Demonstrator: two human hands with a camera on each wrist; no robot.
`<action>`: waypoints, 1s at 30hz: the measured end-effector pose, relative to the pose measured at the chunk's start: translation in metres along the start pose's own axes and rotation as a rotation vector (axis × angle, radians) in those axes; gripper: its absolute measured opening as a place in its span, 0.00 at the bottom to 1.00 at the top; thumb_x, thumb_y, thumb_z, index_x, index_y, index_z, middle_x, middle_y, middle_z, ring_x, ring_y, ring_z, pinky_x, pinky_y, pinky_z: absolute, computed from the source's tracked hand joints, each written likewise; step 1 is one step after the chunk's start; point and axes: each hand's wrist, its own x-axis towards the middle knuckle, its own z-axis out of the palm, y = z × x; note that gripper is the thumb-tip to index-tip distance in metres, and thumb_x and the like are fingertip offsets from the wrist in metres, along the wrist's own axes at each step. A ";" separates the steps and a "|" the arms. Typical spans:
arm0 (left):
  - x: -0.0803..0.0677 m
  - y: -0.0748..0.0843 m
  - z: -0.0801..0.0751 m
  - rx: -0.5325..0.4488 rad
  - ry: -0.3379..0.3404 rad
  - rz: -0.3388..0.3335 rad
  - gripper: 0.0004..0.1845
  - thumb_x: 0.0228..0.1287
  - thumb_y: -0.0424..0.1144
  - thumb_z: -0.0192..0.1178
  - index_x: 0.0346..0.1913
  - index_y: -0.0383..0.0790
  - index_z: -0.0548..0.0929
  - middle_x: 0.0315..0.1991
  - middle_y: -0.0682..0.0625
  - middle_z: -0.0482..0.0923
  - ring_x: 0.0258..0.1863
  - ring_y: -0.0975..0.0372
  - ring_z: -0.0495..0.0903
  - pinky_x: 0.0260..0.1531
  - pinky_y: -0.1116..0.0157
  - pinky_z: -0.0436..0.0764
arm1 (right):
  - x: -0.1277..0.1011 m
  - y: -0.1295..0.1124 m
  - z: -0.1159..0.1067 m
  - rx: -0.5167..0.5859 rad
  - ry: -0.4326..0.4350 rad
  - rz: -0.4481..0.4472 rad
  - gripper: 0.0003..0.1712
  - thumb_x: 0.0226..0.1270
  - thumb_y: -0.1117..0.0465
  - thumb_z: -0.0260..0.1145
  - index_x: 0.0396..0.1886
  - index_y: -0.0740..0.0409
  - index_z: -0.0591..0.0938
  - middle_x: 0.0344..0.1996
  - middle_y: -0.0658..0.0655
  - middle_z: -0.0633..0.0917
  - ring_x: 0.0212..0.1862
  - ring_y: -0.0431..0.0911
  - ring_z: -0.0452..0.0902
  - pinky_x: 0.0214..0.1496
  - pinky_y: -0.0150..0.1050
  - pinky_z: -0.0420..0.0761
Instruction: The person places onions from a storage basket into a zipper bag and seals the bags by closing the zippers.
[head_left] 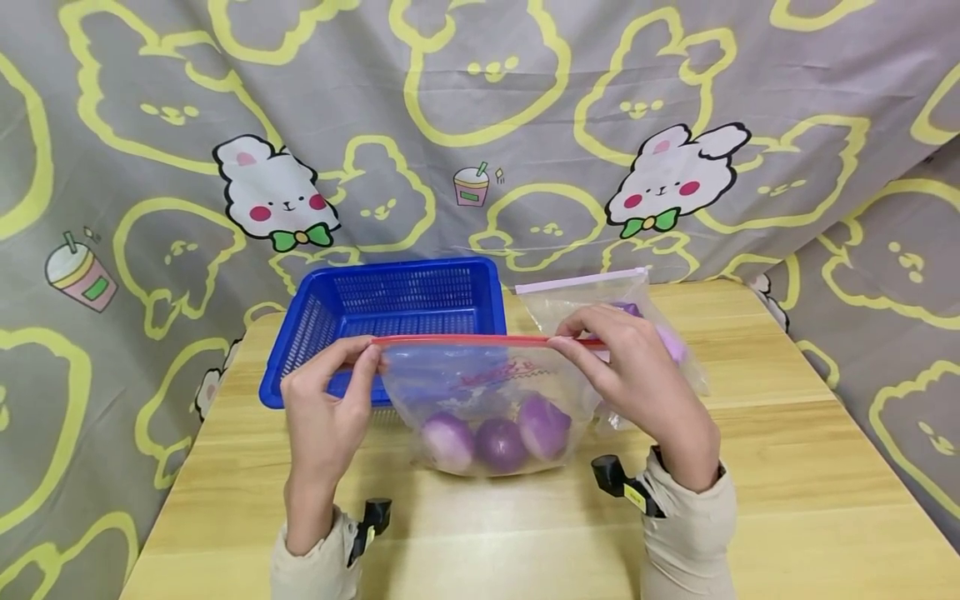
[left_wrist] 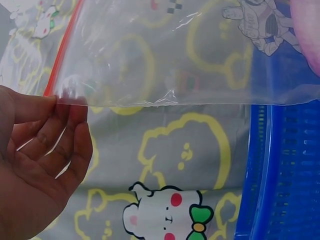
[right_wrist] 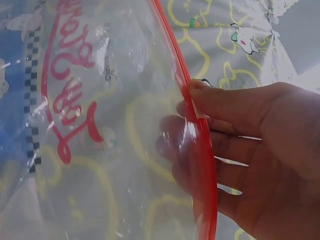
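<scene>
A clear zip bag [head_left: 450, 392] with a red zip strip [head_left: 465, 340] hangs upright over the table, zip side up. Three purple onions [head_left: 501, 444] lie in a row along its bottom. My left hand [head_left: 324, 417] pinches the strip's left end between thumb and fingers. Toward the right end, my right hand [head_left: 637, 375] pinches the same strip. In the right wrist view the thumb presses on the red zip strip [right_wrist: 175, 55], with the other fingers [right_wrist: 232, 147] partly behind the plastic. Whether the zip is fully sealed I cannot tell.
A blue plastic basket [head_left: 491, 287] stands behind the bag at the left. Behind my right hand lies a second zip bag [head_left: 555, 304] with a pale purple strip and purple things inside, partly hidden. A patterned cloth [head_left: 525, 167] hangs along the wooden table's [head_left: 787, 483] back.
</scene>
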 end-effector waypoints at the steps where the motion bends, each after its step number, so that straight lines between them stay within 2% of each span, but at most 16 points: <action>1: -0.001 -0.001 0.000 0.004 -0.001 -0.003 0.04 0.65 0.27 0.64 0.37 0.35 0.88 0.28 0.50 0.86 0.28 0.62 0.83 0.35 0.74 0.80 | 0.000 0.000 0.000 -0.003 -0.001 0.002 0.03 0.64 0.65 0.71 0.34 0.53 0.85 0.31 0.46 0.85 0.36 0.38 0.78 0.39 0.37 0.79; 12: -0.003 -0.007 -0.002 0.019 -0.018 -0.028 0.04 0.66 0.28 0.64 0.37 0.33 0.88 0.27 0.50 0.86 0.28 0.63 0.83 0.36 0.75 0.80 | -0.007 0.005 -0.008 -0.078 -0.013 0.033 0.02 0.63 0.62 0.73 0.34 0.52 0.85 0.30 0.44 0.85 0.35 0.38 0.76 0.38 0.36 0.76; 24: -0.001 -0.009 -0.011 0.033 0.003 -0.047 0.04 0.66 0.29 0.64 0.36 0.33 0.87 0.27 0.49 0.85 0.29 0.65 0.82 0.36 0.75 0.80 | -0.012 0.008 -0.021 -0.031 0.002 0.041 0.04 0.64 0.65 0.71 0.34 0.52 0.85 0.29 0.43 0.83 0.31 0.36 0.73 0.34 0.28 0.74; 30: -0.001 -0.009 -0.013 0.013 0.012 -0.052 0.04 0.66 0.28 0.63 0.36 0.32 0.87 0.26 0.47 0.85 0.27 0.65 0.81 0.36 0.75 0.80 | -0.022 0.011 -0.032 -0.061 0.018 0.063 0.06 0.63 0.67 0.72 0.34 0.52 0.85 0.30 0.43 0.84 0.32 0.37 0.74 0.37 0.28 0.72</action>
